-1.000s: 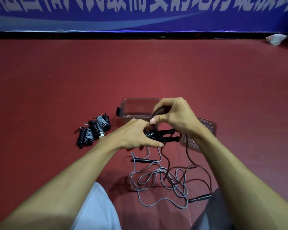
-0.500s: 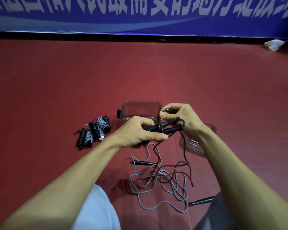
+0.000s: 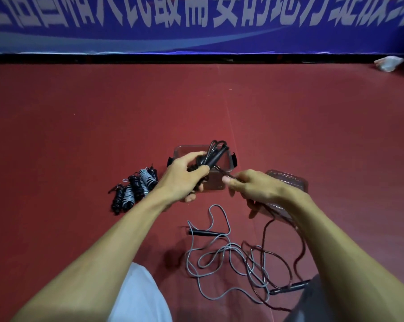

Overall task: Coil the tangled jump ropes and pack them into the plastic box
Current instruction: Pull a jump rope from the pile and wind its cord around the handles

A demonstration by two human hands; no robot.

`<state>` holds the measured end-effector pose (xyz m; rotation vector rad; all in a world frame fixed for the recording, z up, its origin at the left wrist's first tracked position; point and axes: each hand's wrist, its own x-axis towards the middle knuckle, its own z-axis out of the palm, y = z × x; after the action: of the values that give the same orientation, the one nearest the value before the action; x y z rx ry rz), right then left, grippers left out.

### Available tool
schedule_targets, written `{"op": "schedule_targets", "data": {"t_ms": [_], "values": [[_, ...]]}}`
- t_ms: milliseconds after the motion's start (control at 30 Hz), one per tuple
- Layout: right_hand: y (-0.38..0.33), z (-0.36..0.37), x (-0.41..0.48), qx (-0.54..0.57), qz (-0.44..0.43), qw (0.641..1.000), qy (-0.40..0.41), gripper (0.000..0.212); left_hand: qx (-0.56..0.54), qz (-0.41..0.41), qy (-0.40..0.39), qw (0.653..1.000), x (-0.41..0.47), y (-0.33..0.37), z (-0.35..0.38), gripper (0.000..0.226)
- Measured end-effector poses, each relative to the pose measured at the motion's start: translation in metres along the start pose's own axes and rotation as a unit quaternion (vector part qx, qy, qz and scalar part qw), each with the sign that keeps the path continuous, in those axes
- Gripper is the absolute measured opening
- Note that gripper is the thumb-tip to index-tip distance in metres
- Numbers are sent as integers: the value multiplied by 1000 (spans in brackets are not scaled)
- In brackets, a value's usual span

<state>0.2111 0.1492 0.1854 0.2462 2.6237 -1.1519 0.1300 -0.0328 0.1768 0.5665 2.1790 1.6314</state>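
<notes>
The red floor carries everything. Nearer to you than the plastic box sprawls the loose tangle of grey and dark rope. The box stands open, with its lid lying just right of it. Left of the box lie the coiled ropes, a row of black and grey bundles. Your left grip, over the box, is curled round black handles and rope loops. Your right grip, at the box's near right corner, pinches a dark strand running from those handles.
</notes>
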Motion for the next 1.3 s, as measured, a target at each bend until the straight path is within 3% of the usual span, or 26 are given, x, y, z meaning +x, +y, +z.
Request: {"op": "schedule_targets", "data": {"t_ms": [67, 167, 300, 500, 733, 833, 900, 1000, 1133, 1233, 1300], "values": [[1, -3, -2, -78, -26, 997, 7, 28, 53, 4, 32, 998, 4, -7, -6, 26], [3, -6, -3, -167, -85, 981, 41, 19, 172, 8, 30, 985, 3, -13, -15, 14], [-3, -1, -7, -215, -152, 961, 79, 7, 253, 31, -6, 967, -1, -13, -13, 24], [-10, -3, -13, -263, -211, 929, 152, 16, 278, 50, -122, 951, -10, -3, -3, 21], [-10, -3, -12, -160, -242, 924, 251, 10, 333, 103, -120, 930, -10, -5, 3, 24], [-12, 0, -10, -119, -225, 925, 282, 29, 361, 95, -133, 918, -12, -4, 6, 17], [-12, 0, -8, -90, -208, 935, 271, 38, 371, 105, -137, 912, -14, -5, 9, 19], [-6, -7, -5, 21, -186, 959, 212, 31, 353, 132, -130, 917, -17, -3, 11, 43], [4, -14, -7, 193, -167, 962, 93, 18, 240, 154, -170, 943, -23, 10, 12, 28], [12, -16, -5, 294, -156, 938, 98, 22, 68, 123, -209, 968, -24, 18, 8, 19], [12, -16, -4, 320, -149, 927, 128, 22, -11, 101, -196, 975, -23, 21, 5, 8]]}}
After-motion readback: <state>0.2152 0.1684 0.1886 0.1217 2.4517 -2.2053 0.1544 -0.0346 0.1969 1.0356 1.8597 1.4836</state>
